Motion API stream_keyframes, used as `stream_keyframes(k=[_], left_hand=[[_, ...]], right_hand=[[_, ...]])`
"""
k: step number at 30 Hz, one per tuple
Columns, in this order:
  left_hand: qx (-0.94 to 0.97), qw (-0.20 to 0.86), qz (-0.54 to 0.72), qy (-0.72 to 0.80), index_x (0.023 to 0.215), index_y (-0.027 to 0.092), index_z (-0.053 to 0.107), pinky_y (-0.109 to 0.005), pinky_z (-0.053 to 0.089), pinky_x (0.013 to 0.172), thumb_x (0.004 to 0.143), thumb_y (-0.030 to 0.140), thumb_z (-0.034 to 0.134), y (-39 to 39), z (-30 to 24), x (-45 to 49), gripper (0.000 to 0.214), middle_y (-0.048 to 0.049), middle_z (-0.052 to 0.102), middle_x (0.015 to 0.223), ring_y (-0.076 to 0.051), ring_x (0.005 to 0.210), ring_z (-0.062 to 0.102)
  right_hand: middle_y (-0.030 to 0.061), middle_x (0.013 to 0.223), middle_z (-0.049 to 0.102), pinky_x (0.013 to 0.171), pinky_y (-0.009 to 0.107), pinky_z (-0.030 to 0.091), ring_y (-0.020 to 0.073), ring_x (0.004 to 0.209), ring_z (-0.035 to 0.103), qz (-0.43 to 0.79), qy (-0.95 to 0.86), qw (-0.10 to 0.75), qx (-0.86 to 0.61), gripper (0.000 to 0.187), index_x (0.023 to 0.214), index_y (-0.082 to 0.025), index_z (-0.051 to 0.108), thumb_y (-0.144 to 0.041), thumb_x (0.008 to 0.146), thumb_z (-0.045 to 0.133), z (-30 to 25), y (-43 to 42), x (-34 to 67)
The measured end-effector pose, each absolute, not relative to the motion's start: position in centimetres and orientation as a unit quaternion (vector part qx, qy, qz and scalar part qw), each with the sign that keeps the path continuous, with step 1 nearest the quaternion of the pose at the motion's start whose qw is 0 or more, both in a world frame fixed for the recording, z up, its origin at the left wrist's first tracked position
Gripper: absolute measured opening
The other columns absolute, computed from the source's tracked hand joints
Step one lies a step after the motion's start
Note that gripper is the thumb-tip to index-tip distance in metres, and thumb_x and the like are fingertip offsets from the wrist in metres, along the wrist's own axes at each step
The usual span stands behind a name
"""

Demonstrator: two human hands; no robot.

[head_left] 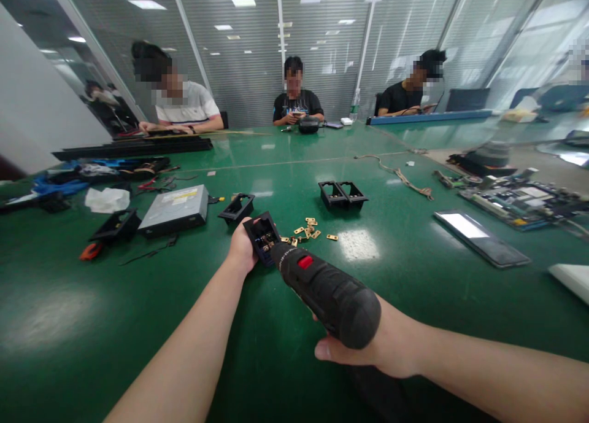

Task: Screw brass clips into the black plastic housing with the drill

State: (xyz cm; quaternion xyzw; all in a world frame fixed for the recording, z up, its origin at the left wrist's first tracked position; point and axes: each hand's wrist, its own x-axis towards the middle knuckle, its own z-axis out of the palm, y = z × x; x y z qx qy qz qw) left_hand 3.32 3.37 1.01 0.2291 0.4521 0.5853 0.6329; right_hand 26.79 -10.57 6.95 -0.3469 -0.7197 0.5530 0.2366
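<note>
My left hand (242, 249) grips a small black plastic housing (263, 232), tilted so that brass-coloured metal parts show inside it. In my right hand (391, 343) is a black cordless drill (329, 291) with a red switch on top, its front end pointing into the housing. The drill's tip is hidden, so I cannot tell whether it touches a part inside. Just beyond the housing, several small brass plates (313, 231) lie loose on the green table (276, 361). Another black housing (236, 209) stands left of my left hand, and a joined pair of housings (343, 194) sits farther back.
At left are an optical disc drive (177, 208), one more black housing (116, 225) and crumpled white paper (107, 199). A phone (481, 237), circuit boards (529, 196) and a cord (407, 182) lie at right. Three people sit across the table.
</note>
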Motion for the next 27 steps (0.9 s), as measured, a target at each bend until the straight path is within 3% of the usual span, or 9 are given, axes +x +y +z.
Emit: stream_keyframes(k=[9, 17, 27], left_hand=[[0.206, 0.632, 0.596, 0.450, 0.087, 0.014, 0.066, -0.039, 0.055, 0.056, 0.078, 0.029, 0.050, 3.31, 1.21, 3.58, 0.024, -0.0060, 0.066, 0.062, -0.025, 0.055, 0.066], [0.217, 0.632, 0.587, 0.457, 0.081, 0.015, 0.065, -0.038, 0.055, 0.055, 0.078, 0.030, 0.049, 3.29, 1.22, 3.46, 0.022, -0.0076, 0.067, 0.063, -0.025, 0.056, 0.067], [0.224, 0.634, 0.584, 0.454, 0.080, 0.016, 0.064, -0.038, 0.055, 0.053, 0.080, 0.031, 0.047, 3.44, 0.97, 3.37, 0.023, -0.0077, 0.067, 0.061, -0.025, 0.054, 0.066]], right_hand=[[0.0040, 0.075, 0.063, 0.066, 0.032, 0.053, 0.0184, 0.070, 0.057, 0.558, -0.721, 0.244, -0.331, 0.026, 0.068, -0.018, 0.056, -0.032, 0.072, 0.077, 6.78, -10.57, 26.92], [0.0029, 0.075, 0.065, 0.074, 0.034, 0.055, 0.0193, 0.074, 0.061, 0.569, -0.721, 0.247, -0.309, 0.018, 0.069, -0.018, 0.062, -0.026, 0.073, 0.078, 6.80, -10.48, 26.86], [0.0036, 0.074, 0.066, 0.068, 0.033, 0.055, 0.0190, 0.070, 0.060, 0.560, -0.721, 0.249, -0.324, 0.018, 0.069, -0.017, 0.062, -0.027, 0.071, 0.077, 6.73, -10.57, 26.80]])
